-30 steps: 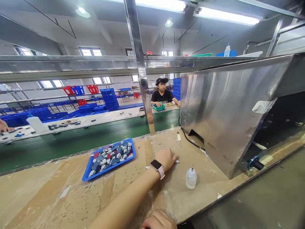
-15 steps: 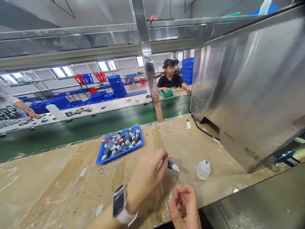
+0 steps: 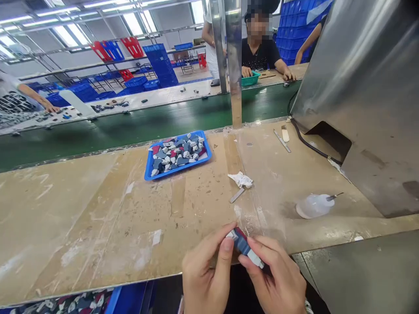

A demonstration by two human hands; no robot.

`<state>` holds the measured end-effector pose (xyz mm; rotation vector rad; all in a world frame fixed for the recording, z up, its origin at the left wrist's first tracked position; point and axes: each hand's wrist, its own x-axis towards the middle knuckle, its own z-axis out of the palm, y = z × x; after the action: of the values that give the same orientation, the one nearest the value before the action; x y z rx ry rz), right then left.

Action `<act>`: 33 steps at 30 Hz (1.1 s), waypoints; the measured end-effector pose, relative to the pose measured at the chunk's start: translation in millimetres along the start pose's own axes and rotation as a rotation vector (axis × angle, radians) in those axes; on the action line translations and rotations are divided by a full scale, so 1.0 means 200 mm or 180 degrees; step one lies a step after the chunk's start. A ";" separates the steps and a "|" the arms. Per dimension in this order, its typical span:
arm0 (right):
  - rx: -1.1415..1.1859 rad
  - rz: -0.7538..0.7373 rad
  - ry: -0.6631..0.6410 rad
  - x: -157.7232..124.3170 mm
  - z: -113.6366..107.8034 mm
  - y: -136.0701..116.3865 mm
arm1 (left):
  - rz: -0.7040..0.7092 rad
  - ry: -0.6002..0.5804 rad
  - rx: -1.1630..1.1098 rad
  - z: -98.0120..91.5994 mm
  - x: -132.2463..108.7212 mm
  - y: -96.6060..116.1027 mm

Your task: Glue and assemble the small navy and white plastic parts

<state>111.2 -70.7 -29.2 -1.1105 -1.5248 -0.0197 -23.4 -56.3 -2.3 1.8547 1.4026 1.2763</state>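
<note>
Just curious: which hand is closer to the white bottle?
Right. The right hand is left of the bottle, nearer the camera; the left hand is farther left. Both pinch one part.

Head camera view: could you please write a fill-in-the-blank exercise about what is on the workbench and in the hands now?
1. The left hand and the right hand together pinch only ___ small piece.
2. The tray holding a heap of parts is ___ in colour.
3. The crumpled paper lies to the ___ of the tray.
4. The conveyor belt beyond the workbench is ___.
Missing words: one; blue; right; green.
</note>
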 end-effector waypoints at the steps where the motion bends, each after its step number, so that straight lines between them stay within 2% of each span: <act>1: -0.0050 0.0000 -0.0010 0.01 0.00 -0.01 | -0.0008 0.0137 0.0035 0.01 -0.02 0.00; 5: -0.0085 -0.0130 0.0063 0.03 0.01 -0.02 | 0.0059 0.0592 0.0089 0.05 -0.05 0.00; 13: -0.0003 0.0067 0.0221 0.00 0.01 -0.04 | 0.0038 0.0972 -0.0198 0.09 -0.07 0.02; 18: 0.0080 -0.0043 0.0234 0.00 0.00 -0.03 | -0.0013 0.0894 -0.0283 0.09 -0.09 0.02; 21: 0.0428 0.0124 0.0092 0.00 -0.01 -0.04 | 0.0180 0.0798 -0.0198 0.07 -0.08 0.02; 24: 0.0860 0.0436 -0.0030 -0.01 -0.02 -0.04 | 0.0369 0.0510 -0.0173 0.03 -0.07 0.03; 28: 0.0834 0.0500 -0.0074 -0.03 -0.06 -0.05 | 0.0517 0.0098 -0.0181 -0.02 -0.07 0.04; 33: 0.0918 0.0559 -0.0057 -0.02 -0.08 -0.03 | 0.0686 0.0097 -0.0016 -0.05 -0.09 0.05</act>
<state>118.7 -85.6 -23.5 -1.0089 -1.3895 0.3216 -28.9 -77.7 3.9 2.0351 1.2392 1.4142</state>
